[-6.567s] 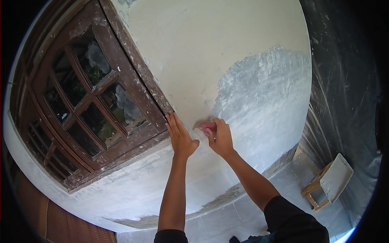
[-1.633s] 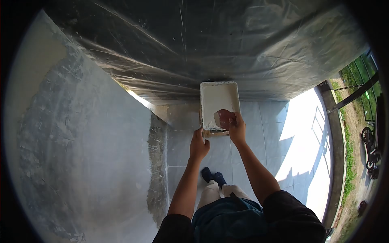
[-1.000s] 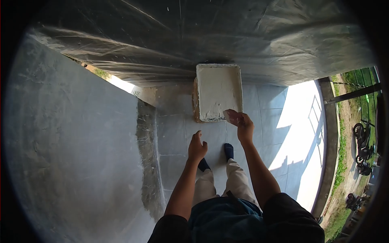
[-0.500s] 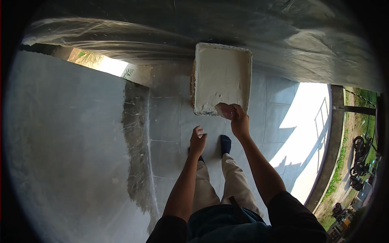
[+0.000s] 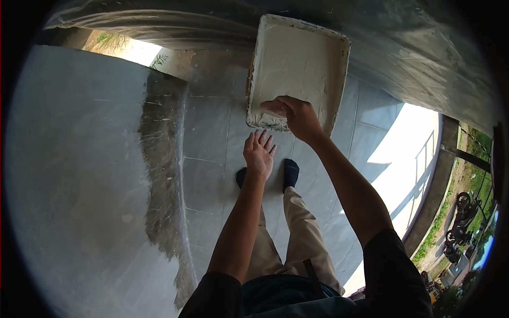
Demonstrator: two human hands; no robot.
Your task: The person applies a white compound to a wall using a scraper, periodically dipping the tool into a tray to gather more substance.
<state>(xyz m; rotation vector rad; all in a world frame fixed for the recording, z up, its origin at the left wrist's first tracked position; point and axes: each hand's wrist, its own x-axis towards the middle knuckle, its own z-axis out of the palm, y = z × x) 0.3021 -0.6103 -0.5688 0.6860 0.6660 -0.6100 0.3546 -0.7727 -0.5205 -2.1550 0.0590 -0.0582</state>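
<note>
Pink scraper (image 5: 274, 108): pinched in right hand (image 5: 303, 117), over tray's (image 5: 343, 69) near end | left hand (image 5: 260, 156): wide, holding nothing | wall (image 5: 90, 159): mostly pale, dark strip (image 5: 159, 132) low down | white paste (image 5: 297, 58): lots in tray

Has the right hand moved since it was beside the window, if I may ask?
Yes: the right hand has gone away from the wall to over the near end of the tray.

The paste (image 5: 299, 66) is creamy white, the scraper (image 5: 273, 108) pinkish, the trousers (image 5: 309, 230) beige and the socks (image 5: 290, 172) navy
</note>
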